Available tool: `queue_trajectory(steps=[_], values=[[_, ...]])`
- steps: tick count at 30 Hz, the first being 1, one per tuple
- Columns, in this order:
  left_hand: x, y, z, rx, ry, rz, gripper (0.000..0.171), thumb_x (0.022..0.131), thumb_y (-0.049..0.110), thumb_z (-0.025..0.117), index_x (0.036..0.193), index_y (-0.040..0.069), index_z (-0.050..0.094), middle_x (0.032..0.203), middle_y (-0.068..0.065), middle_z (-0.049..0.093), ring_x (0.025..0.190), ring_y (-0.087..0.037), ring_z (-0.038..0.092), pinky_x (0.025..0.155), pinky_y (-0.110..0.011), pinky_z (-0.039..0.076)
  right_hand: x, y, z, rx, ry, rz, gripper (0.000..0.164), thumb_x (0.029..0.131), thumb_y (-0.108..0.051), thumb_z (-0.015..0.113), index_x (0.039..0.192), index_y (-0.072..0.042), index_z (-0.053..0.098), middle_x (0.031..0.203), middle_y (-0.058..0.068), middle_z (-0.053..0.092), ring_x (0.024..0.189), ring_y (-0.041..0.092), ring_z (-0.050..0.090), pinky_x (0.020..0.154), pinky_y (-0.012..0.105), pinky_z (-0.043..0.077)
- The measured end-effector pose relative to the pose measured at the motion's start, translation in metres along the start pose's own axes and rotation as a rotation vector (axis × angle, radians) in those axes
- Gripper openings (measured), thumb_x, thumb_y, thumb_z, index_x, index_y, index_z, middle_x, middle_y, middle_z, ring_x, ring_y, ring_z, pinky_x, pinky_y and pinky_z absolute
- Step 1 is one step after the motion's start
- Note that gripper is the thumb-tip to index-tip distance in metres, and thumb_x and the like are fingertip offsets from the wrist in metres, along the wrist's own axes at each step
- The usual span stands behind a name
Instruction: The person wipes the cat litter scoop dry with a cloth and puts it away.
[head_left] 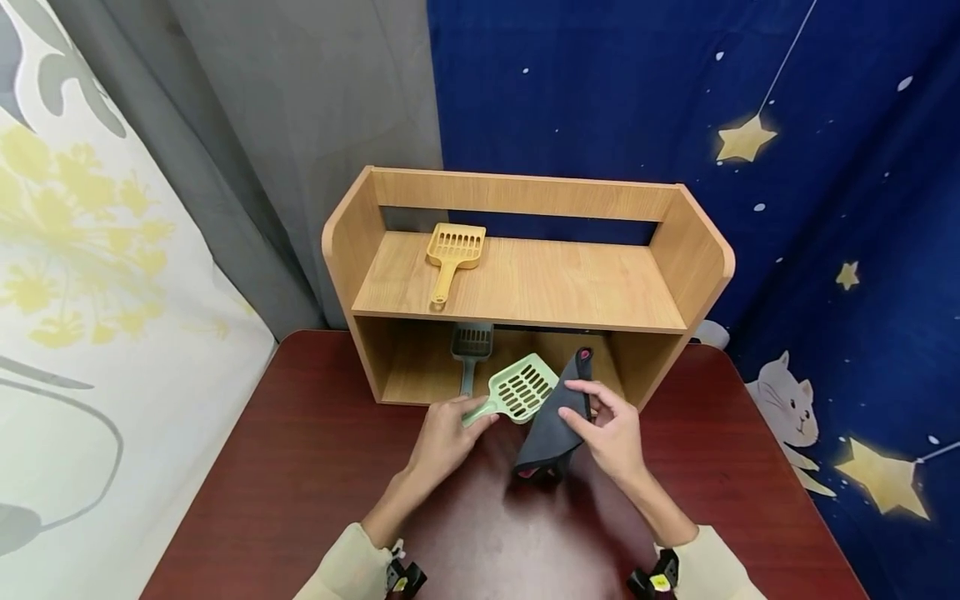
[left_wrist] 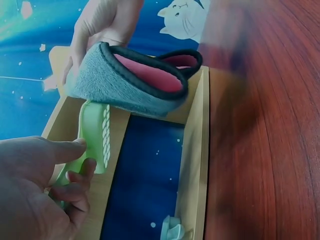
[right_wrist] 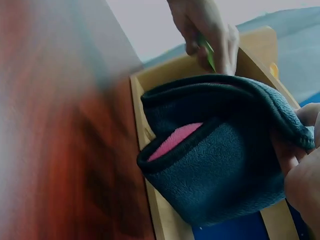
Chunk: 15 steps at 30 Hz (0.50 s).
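Note:
My left hand [head_left: 447,433] grips the handle of a light green slotted litter scoop [head_left: 522,388], held in front of the shelf's lower level. In my right hand [head_left: 617,427] is a folded dark grey fleece cloth [head_left: 553,421] with black edging and a pink inner side. The left wrist view shows the cloth [left_wrist: 127,82] right beside the head of the green scoop [left_wrist: 94,132]; whether they touch I cannot tell. A grey litter scoop [head_left: 472,343] lies on the lower level, and a yellow litter scoop [head_left: 454,250] lies on the upper level at the left.
A two-level wooden shelf [head_left: 517,283] stands at the back of the dark red table [head_left: 300,500]. Behind it hang a grey curtain [head_left: 315,83] and a blue curtain [head_left: 600,92] with stars. A white patterned cloth [head_left: 112,333] hangs along the left side.

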<state>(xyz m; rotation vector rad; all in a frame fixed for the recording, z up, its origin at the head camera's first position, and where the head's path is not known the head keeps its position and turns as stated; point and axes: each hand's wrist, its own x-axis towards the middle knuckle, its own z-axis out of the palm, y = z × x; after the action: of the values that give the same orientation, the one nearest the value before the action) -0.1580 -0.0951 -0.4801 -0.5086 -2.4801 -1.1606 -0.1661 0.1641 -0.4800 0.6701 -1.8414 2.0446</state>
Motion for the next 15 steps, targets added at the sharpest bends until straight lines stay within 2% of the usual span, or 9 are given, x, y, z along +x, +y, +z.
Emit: queue_trajectory(steps=[5, 12, 15], values=[[-0.002, -0.002, 0.001, -0.014, -0.002, -0.015, 0.032, 0.089, 0.013, 0.086, 0.117, -0.001, 0.08, 0.1, -0.012, 0.079, 0.081, -0.017, 0.073, 0.067, -0.031, 0.057, 0.002, -0.001, -0.002, -0.023, 0.025, 0.031, 0.038, 0.084, 0.015, 0.08, 0.12, 0.018, 0.067, 0.104, 0.012, 0.075, 0.088, 0.014, 0.076, 0.069, 0.027, 0.062], [0.001, -0.001, 0.006, 0.001, -0.003, -0.027, 0.031, 0.09, 0.014, 0.085, 0.116, -0.001, 0.08, 0.1, -0.012, 0.079, 0.083, -0.021, 0.075, 0.068, -0.032, 0.058, -0.014, 0.002, 0.024, -0.025, -0.041, 0.019, 0.038, 0.082, 0.023, 0.075, 0.119, 0.016, 0.068, 0.1, 0.028, 0.071, 0.088, 0.012, 0.074, 0.07, 0.028, 0.062], [0.004, 0.002, 0.007, 0.006, 0.004, -0.042, 0.031, 0.091, 0.016, 0.085, 0.117, -0.001, 0.08, 0.099, -0.012, 0.08, 0.081, -0.02, 0.074, 0.067, -0.032, 0.057, -0.019, 0.0, 0.035, -0.047, -0.092, 0.01, 0.038, 0.082, 0.022, 0.076, 0.118, 0.013, 0.07, 0.105, 0.029, 0.068, 0.093, 0.012, 0.072, 0.074, 0.027, 0.062]])
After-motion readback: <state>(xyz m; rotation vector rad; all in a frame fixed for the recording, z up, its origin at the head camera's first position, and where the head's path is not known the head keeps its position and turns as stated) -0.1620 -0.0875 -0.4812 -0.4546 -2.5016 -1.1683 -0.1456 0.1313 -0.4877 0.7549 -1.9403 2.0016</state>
